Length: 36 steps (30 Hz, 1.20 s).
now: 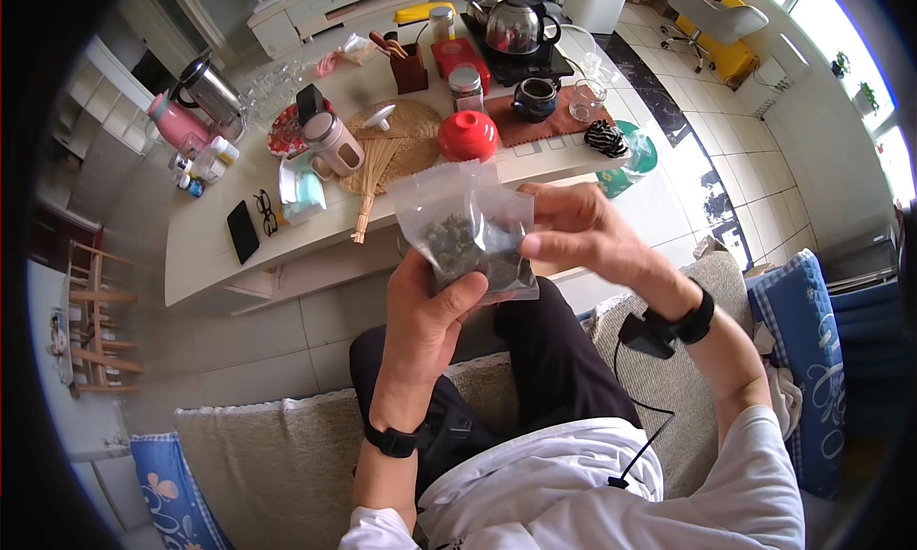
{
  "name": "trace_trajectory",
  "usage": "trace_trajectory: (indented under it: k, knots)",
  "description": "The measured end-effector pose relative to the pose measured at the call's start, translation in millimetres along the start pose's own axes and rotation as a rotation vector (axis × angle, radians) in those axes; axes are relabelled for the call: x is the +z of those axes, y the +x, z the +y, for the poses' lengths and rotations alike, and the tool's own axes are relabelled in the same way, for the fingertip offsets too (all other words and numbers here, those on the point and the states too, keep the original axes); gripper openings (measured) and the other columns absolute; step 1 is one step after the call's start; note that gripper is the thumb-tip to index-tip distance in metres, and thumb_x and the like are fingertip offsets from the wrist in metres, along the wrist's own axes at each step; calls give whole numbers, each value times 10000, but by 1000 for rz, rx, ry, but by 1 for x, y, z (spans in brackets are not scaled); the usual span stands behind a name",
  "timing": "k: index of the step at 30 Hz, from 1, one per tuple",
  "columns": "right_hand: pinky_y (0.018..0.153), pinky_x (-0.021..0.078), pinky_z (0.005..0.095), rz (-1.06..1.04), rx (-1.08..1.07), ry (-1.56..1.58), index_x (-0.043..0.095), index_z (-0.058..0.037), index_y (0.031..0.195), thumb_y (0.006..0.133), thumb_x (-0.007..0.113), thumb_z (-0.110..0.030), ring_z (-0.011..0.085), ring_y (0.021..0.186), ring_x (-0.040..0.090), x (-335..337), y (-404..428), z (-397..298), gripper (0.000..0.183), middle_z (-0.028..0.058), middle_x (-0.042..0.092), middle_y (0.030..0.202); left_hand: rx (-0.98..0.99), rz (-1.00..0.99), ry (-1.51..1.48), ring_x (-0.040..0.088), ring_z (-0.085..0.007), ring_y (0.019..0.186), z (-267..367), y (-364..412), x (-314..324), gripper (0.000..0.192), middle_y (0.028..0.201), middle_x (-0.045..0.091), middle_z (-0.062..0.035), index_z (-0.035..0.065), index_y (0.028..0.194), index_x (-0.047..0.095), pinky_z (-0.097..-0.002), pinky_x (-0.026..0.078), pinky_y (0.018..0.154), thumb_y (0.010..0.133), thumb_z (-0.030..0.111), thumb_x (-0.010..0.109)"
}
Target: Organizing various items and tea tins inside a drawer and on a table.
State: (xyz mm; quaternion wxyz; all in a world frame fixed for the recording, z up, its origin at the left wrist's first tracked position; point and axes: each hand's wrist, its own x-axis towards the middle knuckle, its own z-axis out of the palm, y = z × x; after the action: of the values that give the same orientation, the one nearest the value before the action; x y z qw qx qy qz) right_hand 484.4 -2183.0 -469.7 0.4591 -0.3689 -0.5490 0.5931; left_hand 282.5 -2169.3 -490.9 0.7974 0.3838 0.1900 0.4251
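Observation:
A clear plastic zip bag [466, 245] with dark dried leaves or buds in it is held up over my lap, at the table's near edge. My left hand [433, 306] grips its lower left part, thumb across the front. At the bag's right side my right hand [573, 235] pinches the edge between thumb and fingers. Just beyond the bag are a red lidded bowl [467, 136], a straw whisk-like brush [372, 181] on a woven mat [415, 124], and a glass jar with a metal lid [466, 88].
The white table [208, 245] bears a phone [243, 232], eyeglasses [266, 212], a tissue pack [302, 192], a pinkish canister [334, 143], a dark ceramic pot [536, 99] and a glass kettle [513, 27] on a black cooktop. A green bin [617, 181] stands at the table's right end.

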Motion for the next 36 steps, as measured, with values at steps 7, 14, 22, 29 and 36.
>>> trace_trajectory:
  k: [7, 14, 22, 29, 36]
  knots:
    - [611, 403, 217, 145, -189, -36, 672, 30, 951, 846, 677, -207, 40, 716, 482, 24, -1, 3, 259, -11, 537, 782, 103, 47, 159, 619, -263, 993, 4, -13, 9, 625, 1135, 567, -160, -52, 1237, 412, -420, 564, 813, 771, 220, 729]
    - [653, 419, 213, 166, -165, -149, 661, 70, 896, 875, 628, -112, 50, 760, 529, 37, 2, -6, 186, 29, 602, 835, 101, 72, 160, 551, -188, 1055, 17, -21, 7, 602, 1170, 549, -114, -28, 1230, 458, -334, 439, 934, 748, 171, 759]
    - [584, 386, 226, 144, -203, -406, 635, 79, 835, 868, 638, -120, 31, 687, 472, 38, 7, -13, 202, 17, 580, 737, 265, 94, 485, 603, -138, 865, 36, -4, 13, 176, 939, 652, -73, 3, 956, 639, -274, 461, 826, 793, 66, 655]
    - [535, 324, 227, 98, -85, -226, 613, 40, 742, 890, 619, -182, 5, 633, 392, 28, 21, -5, 267, -61, 461, 654, 163, 240, 223, 595, -104, 792, 30, 5, -2, 90, 855, 654, -28, 20, 871, 671, -249, 466, 752, 792, -2, 634]
    - [528, 311, 223, 104, -106, -105, 573, 21, 688, 903, 599, -192, 24, 610, 371, 23, 30, 23, 304, -57, 418, 617, 112, 310, 209, 575, -92, 761, 18, 9, -18, 60, 825, 642, -13, 26, 831, 677, -238, 448, 729, 786, -1, 649]
